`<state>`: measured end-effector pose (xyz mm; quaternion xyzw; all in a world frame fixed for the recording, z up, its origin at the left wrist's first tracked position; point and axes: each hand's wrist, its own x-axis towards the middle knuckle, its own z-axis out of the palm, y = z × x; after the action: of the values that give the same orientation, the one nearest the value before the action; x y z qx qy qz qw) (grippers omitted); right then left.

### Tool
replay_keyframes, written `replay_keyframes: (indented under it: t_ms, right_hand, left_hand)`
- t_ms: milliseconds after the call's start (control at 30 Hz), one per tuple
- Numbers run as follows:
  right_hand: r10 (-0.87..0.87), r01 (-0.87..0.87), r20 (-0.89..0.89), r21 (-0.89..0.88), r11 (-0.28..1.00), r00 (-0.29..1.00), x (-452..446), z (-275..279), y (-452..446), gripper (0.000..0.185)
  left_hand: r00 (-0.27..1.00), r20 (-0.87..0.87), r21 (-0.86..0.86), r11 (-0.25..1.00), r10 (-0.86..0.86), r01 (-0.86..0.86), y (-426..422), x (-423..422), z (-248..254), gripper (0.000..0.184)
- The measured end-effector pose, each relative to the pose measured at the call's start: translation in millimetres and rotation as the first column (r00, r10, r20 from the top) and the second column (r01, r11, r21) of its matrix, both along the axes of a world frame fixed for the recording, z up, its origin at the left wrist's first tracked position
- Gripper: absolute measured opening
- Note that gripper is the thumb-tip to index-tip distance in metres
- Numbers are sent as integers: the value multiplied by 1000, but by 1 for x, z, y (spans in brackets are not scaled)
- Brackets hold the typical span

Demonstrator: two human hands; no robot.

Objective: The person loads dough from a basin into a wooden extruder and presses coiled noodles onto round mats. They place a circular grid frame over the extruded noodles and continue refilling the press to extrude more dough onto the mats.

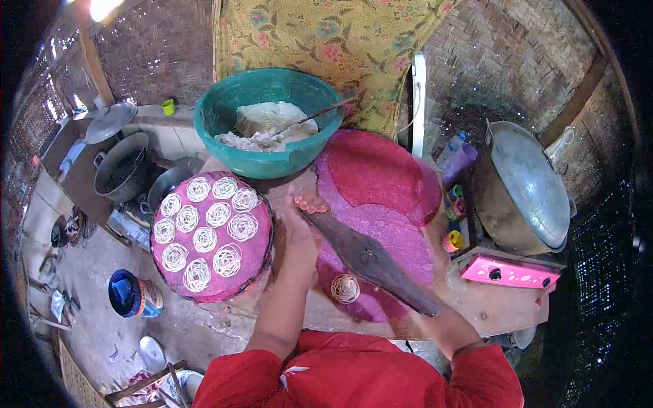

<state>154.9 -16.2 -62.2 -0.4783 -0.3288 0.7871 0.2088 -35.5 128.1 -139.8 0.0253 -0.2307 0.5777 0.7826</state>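
Observation:
A long dark wooden noodle press (367, 257), wide in the middle, is held slantwise above the table. My left hand (307, 202) is closed around its far left end, fingertips showing on top. At its near right end is my right hand (441, 319), mostly hidden behind the wood, its fingers out of sight but seemingly gripping the handle. Just below the press, a nest of pale noodle strands (345, 289) lies on a pink sheet (401, 255). Left of my left arm, a round pink tray (187, 255) carries several similar white noodle nests (205, 239).
Behind stands a green basin (265, 163) with white dough (269, 119) and a stick. A large lidded pot (520, 190) sits on a pink stove (510, 270) at right. Pots (124, 166) are at left, with a bucket (136, 296) on the floor.

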Motion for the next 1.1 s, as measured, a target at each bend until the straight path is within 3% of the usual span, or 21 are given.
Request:
replay_keyframes:
  t_ms: [67, 133, 200, 267, 333, 400, 467, 533, 567, 733, 867, 933, 1033, 1100]
  right_hand:
    - [-40, 17, -103, -208, 978, 994, 30, 20, -8, 63]
    - [-47, 17, -112, -253, 967, 993, 56, 23, -17, 64]
    - [125, -115, 145, -80, 990, 981, 83, 16, -29, 72]
    - [136, -111, 246, -111, 988, 960, 92, 16, -44, 71]
    - [150, -106, 345, -145, 984, 927, 99, 13, -58, 70]
    - [150, -46, 363, -280, 959, 920, 105, 10, -70, 69]
    - [125, -18, 383, -273, 962, 915, 103, 20, -71, 69]
    - [120, -53, 606, -128, 990, 786, 98, 24, -71, 70]
    - [59, -21, 578, -72, 997, 814, 97, 22, -74, 71]
    - [70, -38, 546, -69, 997, 835, 92, 44, -90, 75]
    - [100, -20, 654, -129, 991, 750, 101, 59, -93, 76]
    - [101, -106, 706, -38, 994, 701, 105, 60, -89, 75]
    - [43, -101, 702, 41, 994, 711, 98, 46, -86, 75]
    - [34, -110, 672, 71, 991, 740, 87, 48, -84, 74]
  left_hand:
    - [998, -55, -8, 1000, 2, -3, -4, 0, 5, 43]
    - [919, -390, -186, 973, 55, -137, -15, 6, 21, 47]
    - [910, -415, -250, 961, 2, -116, -16, 28, 16, 48]
    - [898, -436, -314, 945, -58, -92, -23, 50, 11, 50]
    - [858, -475, -566, 815, -196, -127, -38, 67, 2, 53]
    - [861, -458, -546, 834, -219, -78, -42, 83, -19, 53]
    - [892, -388, -561, 827, -232, -29, -47, 94, -23, 51]
    - [872, -437, -520, 853, -221, -44, -38, 95, -21, 51]
    - [850, -487, -474, 878, -199, -66, -34, 93, -17, 52]
    - [844, -483, -483, 875, -235, -33, -46, 83, -3, 50]
    - [874, -431, -500, 866, -224, -24, -56, 101, 1, 49]
    - [878, -432, -495, 868, -206, -40, -49, 105, 7, 49]
    - [909, -375, -419, 908, -184, 11, -41, 91, 15, 48]
    - [880, -442, -438, 898, -173, -43, -39, 79, 19, 46]
